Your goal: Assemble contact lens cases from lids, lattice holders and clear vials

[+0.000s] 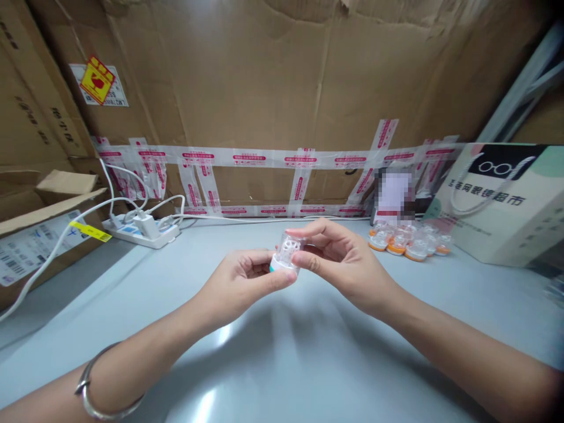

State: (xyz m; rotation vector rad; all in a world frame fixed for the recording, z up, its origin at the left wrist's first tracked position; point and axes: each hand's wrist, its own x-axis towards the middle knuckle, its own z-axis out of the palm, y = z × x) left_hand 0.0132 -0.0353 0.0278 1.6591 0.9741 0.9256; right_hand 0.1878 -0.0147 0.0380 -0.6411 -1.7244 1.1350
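Above the middle of the table I hold up a small clear-domed case (289,249) with a white and teal base; a white latticed part shows through its clear wall. My left hand (247,276) grips the base, its thumb across the front and its other fingers curled behind. From the right, my right hand (348,258) pinches the clear dome between thumb and fingers. The case is slightly tilted. Fingertips hide parts of both its sides.
Several similar clear cases with orange and white bases (409,242) stand at the back right, beside a paper bag (489,235). A white power strip (154,236) with cables lies back left, near an open cardboard box (48,247). A large taped carton (264,88) walls the table's (308,358) rear.
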